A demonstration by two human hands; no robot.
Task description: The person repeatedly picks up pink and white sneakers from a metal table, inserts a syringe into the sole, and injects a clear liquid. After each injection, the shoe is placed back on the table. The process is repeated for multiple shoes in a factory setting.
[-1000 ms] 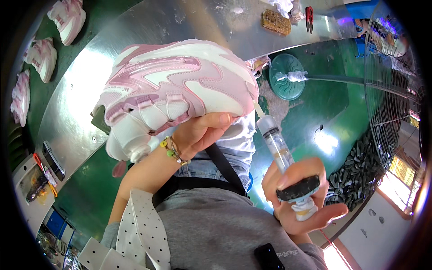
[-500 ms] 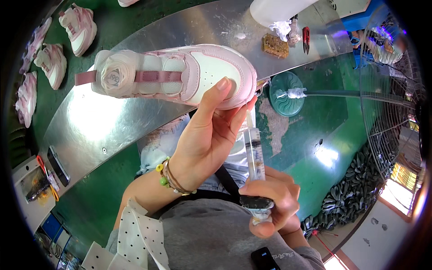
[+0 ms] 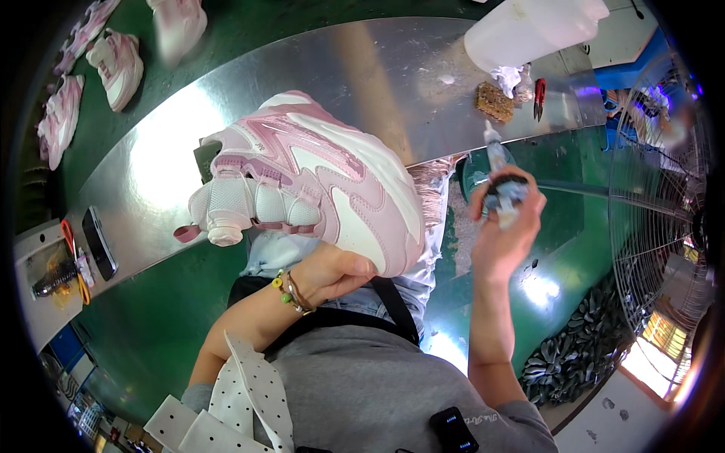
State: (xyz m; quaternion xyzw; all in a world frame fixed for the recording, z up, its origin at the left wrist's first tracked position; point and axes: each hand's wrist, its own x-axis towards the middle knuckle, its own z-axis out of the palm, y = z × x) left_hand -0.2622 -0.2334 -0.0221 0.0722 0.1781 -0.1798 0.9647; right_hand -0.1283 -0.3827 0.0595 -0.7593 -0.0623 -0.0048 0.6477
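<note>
A pink and white sneaker (image 3: 332, 177) is held up over my lap, its side turned upward and its toe toward the right. My left hand (image 3: 340, 272) is closed on the toe end, thumb on top, with the other fingers hidden beneath the shoe. To the right, apart from the sneaker, my right hand (image 3: 507, 230) grips a syringe (image 3: 496, 153). The syringe's tip points away from me, close to the table edge, and a dark, whitish-wrapped end shows among my fingers.
On the curved metal table (image 3: 302, 68) are a white plastic jug (image 3: 529, 34), a brown sponge block (image 3: 495, 103), red snips (image 3: 539, 100) and a phone (image 3: 100, 241). Pink sneakers (image 3: 117, 68) stand beyond it. A wire fan (image 3: 661, 189) and dark pieces (image 3: 578, 340) are right.
My left hand has lowered and turned the sneaker, so its side now shows instead of its top. My right hand has carried the syringe up and right, away from the toe.
</note>
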